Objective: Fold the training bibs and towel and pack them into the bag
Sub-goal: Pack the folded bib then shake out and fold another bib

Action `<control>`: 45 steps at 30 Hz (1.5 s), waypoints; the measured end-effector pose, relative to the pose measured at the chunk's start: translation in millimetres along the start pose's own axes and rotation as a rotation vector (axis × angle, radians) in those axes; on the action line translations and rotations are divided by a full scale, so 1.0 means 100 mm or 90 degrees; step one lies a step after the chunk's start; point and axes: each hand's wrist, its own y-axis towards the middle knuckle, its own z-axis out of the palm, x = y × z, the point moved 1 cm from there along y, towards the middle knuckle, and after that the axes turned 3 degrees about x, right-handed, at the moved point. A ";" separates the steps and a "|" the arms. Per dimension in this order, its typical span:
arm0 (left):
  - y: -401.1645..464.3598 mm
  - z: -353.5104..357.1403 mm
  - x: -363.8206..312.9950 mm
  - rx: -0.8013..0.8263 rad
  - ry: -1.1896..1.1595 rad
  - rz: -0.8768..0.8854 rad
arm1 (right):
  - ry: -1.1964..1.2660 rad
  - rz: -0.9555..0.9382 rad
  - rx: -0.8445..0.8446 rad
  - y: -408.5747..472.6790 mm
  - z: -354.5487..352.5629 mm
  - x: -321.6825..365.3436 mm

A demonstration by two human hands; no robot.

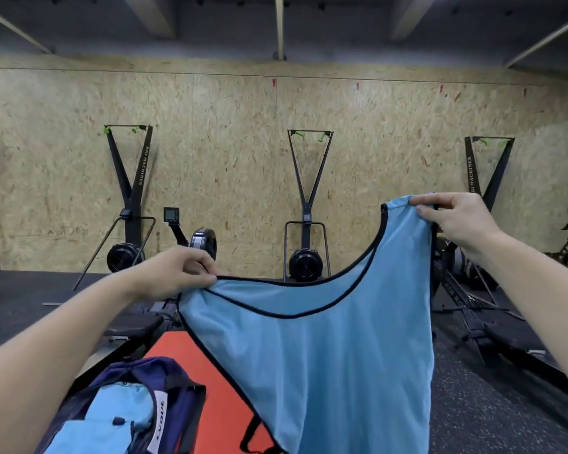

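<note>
1 light-blue bib hangs unfolded in mid-air above the orange mat, held up by its shoulder straps. The left hand pinches the left strap; the right hand pinches the right strap, raised higher. The navy bag lies open at lower left, just beside the bib, with light-blue cloth already inside. Judgement: packing is partly done; this bib remains to fold and stow. No towel is identifiable. Legible writing: "SKI MACHINES" on the wall-mounted machines; the bag's white label appears to read "LVQUE".
</note>
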 end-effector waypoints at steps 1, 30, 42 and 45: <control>-0.01 -0.06 0.00 -0.023 0.000 0.004 | -0.002 0.002 0.002 -0.02 0.01 -0.03; -0.43 -0.99 -0.84 -0.283 0.159 0.064 | -0.253 -0.113 0.234 -0.08 0.10 0.59; -0.62 -1.22 -1.07 -0.307 0.222 0.093 | -0.280 -0.156 0.222 -0.26 0.00 1.11; -0.67 -1.26 -1.15 -0.277 0.250 0.082 | -0.279 -0.155 0.205 -0.26 -0.07 1.18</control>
